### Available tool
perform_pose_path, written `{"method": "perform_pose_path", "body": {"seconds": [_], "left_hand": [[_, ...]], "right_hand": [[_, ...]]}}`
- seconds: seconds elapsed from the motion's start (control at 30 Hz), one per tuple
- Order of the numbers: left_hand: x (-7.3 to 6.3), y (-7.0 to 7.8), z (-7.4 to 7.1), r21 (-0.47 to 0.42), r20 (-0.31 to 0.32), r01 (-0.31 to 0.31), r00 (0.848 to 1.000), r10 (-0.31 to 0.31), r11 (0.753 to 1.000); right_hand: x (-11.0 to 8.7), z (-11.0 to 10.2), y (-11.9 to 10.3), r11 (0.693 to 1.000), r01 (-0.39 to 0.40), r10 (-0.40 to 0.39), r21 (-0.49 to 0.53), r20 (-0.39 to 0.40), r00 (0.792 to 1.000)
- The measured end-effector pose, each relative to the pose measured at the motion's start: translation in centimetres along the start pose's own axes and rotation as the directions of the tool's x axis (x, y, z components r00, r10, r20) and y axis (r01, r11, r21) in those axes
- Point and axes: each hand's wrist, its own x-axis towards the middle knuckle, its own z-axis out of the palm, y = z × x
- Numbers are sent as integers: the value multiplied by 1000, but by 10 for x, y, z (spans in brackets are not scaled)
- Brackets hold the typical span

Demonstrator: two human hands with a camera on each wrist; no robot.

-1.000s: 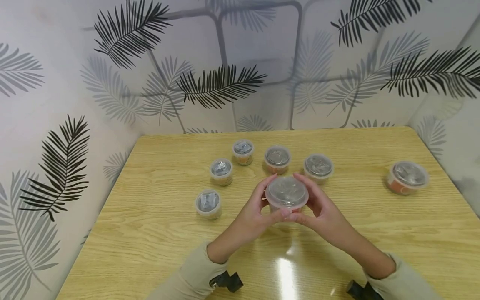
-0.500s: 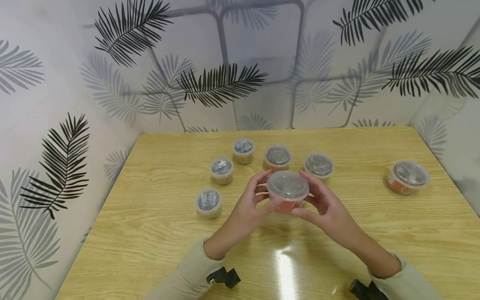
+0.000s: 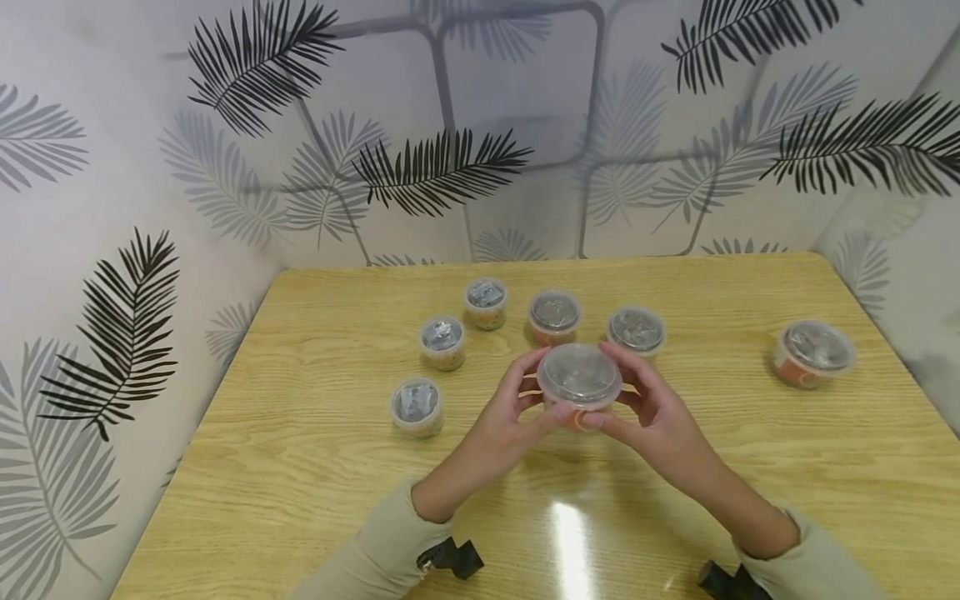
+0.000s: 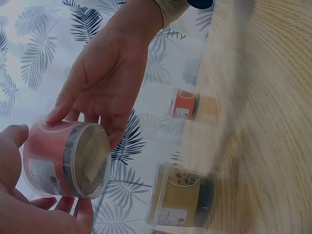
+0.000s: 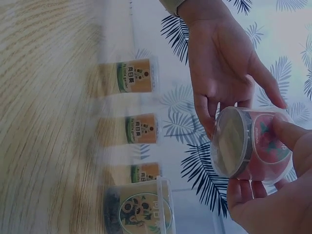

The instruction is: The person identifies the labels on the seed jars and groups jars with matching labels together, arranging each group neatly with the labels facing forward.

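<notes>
Between my two hands is a round clear plastic tub (image 3: 579, 375) with a lid and a red label, held above the table. My left hand (image 3: 516, 421) grips its left side, thumb in front. From the right, my right hand (image 3: 652, 421) grips it the same way. In the left wrist view the tub (image 4: 46, 156) lies sideways, its small white label panel showing. A plant picture shows on the tub (image 5: 268, 141) in the right wrist view. Just behind my hands stand two lidded tubs, one red-labelled (image 3: 554, 317) and another (image 3: 635, 330) partly covered by my right fingers.
Three smaller tubs stand in a slanting row at left: front (image 3: 417, 408), middle (image 3: 442, 343) and back (image 3: 486, 304). Far right stands another red-labelled tub (image 3: 814, 355). The wooden table (image 3: 300, 500) meets a leaf-patterned wall (image 3: 525, 208) at the back.
The held tub has risen slightly, shifted a little right and tilted, so more of its red label shows. Both thumbs have moved on its front. The standing tubs have stayed put.
</notes>
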Motion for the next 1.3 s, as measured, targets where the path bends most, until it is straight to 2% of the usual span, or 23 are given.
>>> {"method": "perform_pose_path", "body": {"seconds": [0.23,0.37,0.6,0.73,0.87,1.0,1.13,1.3], "left_hand": [[-1,0,3,45,-37,27,999,-25,999],[0,-2,6,38,-58,37,998,-35,999],[9,-43,9,39,-85,-4,996,8,999],[13,-43,8,16,-67,14,998,-13,1000],[15,-30,5,20,-28,25,999,-25,999],[20,-21,0,100,-51,23,999,-18,995],[32,-34,-8,187,-111,11,994,10,982],[52,-52,-19,295,-160,10,986,39,955]], "right_hand": [[0,5,4,999,-33,34,-35,4,999],[-1,6,8,997,-59,59,-45,1,998],[-1,7,12,993,-85,81,-81,-46,996],[0,6,11,987,-94,83,-133,-85,993],[0,1,11,979,-106,88,-172,-110,990],[-1,-11,13,975,-116,92,-191,-128,987],[-3,-30,14,975,-134,106,-178,-159,982],[-8,-59,17,964,-180,137,-195,-215,967]]}}
